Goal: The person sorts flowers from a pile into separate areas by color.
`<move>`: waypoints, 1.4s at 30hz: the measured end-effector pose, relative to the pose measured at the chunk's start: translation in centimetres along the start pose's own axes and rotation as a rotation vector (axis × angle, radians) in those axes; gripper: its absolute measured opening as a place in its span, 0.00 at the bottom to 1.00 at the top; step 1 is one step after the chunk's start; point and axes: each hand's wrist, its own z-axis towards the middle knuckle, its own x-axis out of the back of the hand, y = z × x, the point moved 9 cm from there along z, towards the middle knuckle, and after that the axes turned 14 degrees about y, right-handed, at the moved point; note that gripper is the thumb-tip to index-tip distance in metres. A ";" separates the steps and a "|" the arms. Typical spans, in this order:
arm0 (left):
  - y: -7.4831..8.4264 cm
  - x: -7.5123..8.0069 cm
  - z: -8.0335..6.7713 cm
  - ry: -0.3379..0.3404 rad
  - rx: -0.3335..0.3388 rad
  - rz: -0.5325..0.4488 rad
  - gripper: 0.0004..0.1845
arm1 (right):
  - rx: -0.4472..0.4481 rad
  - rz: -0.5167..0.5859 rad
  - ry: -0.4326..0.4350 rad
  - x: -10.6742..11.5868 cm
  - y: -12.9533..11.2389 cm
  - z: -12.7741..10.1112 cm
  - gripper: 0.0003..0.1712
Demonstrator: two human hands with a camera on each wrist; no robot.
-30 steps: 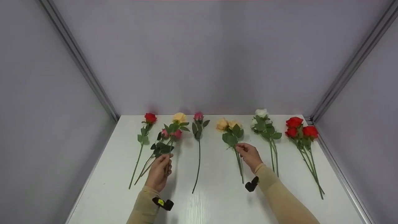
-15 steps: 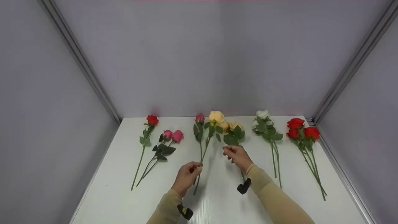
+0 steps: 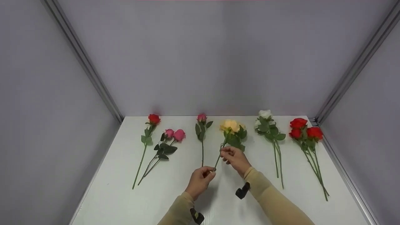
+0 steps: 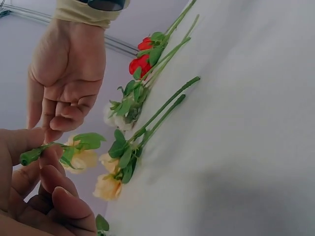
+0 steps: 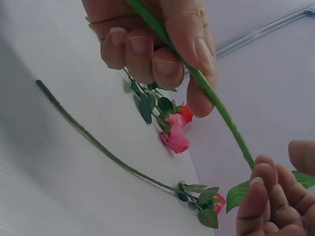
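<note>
The left hand (image 3: 200,181) pinches the lower end of a thin green plastic stem of a peach fabric rose (image 3: 230,125), fingers curled around it. The right hand (image 3: 234,157) grips the same stem higher up, just below the leaves. The rose hangs tilted above the smooth white table (image 3: 125,200), over a peach rose bunch (image 3: 240,134) lying beside a pink single rose (image 3: 202,118).

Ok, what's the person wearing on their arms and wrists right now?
Both arms are covered by snug beige sleeves reaching to the wrists; the left hand and right hand are bare, with no gloves. Each wrist carries a small black device: the left wrist device has a yellow mark, the right wrist device looks plain black. No cables show.
</note>
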 end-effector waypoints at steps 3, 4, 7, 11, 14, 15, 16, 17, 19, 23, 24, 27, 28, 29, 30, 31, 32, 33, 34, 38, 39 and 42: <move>-0.1 -0.3 -0.1 0.007 0.001 -0.004 0.07 | -0.026 -0.016 0.023 0.1 0.8 0.0 0.16; -0.1 -0.4 -0.1 0.006 0.003 -0.004 0.07 | -0.031 -0.019 0.022 0.0 1.0 0.0 0.17; -0.2 -0.7 -0.2 -0.002 -0.004 -0.002 0.08 | -0.030 -0.015 0.001 -0.2 1.3 -0.1 0.17; -0.3 -1.1 -0.1 -0.001 0.003 -0.011 0.10 | -0.010 0.005 -0.012 -0.6 1.2 -0.3 0.17; -0.6 -1.2 -0.1 0.003 0.025 -0.015 0.09 | 0.001 0.000 -0.015 -0.8 1.1 -0.6 0.17; -0.6 -1.2 -0.1 0.003 0.027 -0.014 0.09 | 0.005 -0.002 -0.019 -0.9 1.1 -0.7 0.17; -0.6 -1.2 -0.1 0.003 0.031 -0.009 0.08 | 0.005 -0.006 -0.022 -0.9 1.1 -0.8 0.17; -0.6 -1.2 -0.1 0.004 0.032 -0.004 0.08 | 0.004 -0.009 -0.026 -1.0 1.1 -0.9 0.16; -0.6 -1.3 0.0 0.004 0.026 0.015 0.07 | 0.005 -0.018 -0.033 -1.0 1.2 -1.0 0.16; -0.7 -1.4 -0.1 -0.005 0.008 0.066 0.06 | 0.014 -0.030 -0.030 -0.8 1.2 -0.9 0.15; -0.7 -1.5 -0.2 -0.011 0.000 0.081 0.07 | 0.017 -0.036 -0.023 -0.7 1.2 -0.8 0.15; -0.9 -1.4 -0.3 -0.026 -0.017 0.115 0.07 | 0.010 -0.044 0.014 -0.1 1.4 -0.5 0.15; -0.9 -1.3 -0.3 -0.028 -0.024 0.123 0.07 | 0.007 -0.049 0.030 0.2 1.5 -0.4 0.16; -1.0 -1.2 -0.3 -0.030 -0.028 0.131 0.07 | -0.003 -0.049 0.045 0.5 1.7 -0.2 0.16; -1.0 -1.0 -0.4 -0.028 -0.036 0.135 0.07 | -0.008 -0.052 0.058 0.9 1.8 -0.1 0.16; -1.1 -0.7 -0.4 -0.025 -0.038 0.139 0.06 | -0.012 -0.055 0.072 1.2 1.9 0.0 0.17; -1.2 -0.4 -0.4 -0.021 -0.041 0.142 0.06 | -0.017 -0.055 0.083 1.5 2.0 0.2 0.17; -1.3 0.0 -0.4 -0.015 -0.043 0.147 0.06 | -0.018 -0.061 0.093 1.9 2.1 0.3 0.18; -1.4 0.5 -0.4 -0.009 -0.043 0.149 0.06 | -0.024 -0.064 0.103 2.2 2.2 0.4 0.19; -2.3 2.7 -0.5 0.025 -0.027 0.168 0.08 | -0.039 -0.077 0.127 3.6 2.7 0.8 0.22; -2.7 3.4 -0.5 0.038 -0.021 0.173 0.09 | -0.044 -0.081 0.133 3.9 2.8 0.9 0.22; -3.9 5.6 -0.5 0.073 0.013 0.182 0.11 | -0.052 -0.100 0.148 4.8 3.2 1.3 0.23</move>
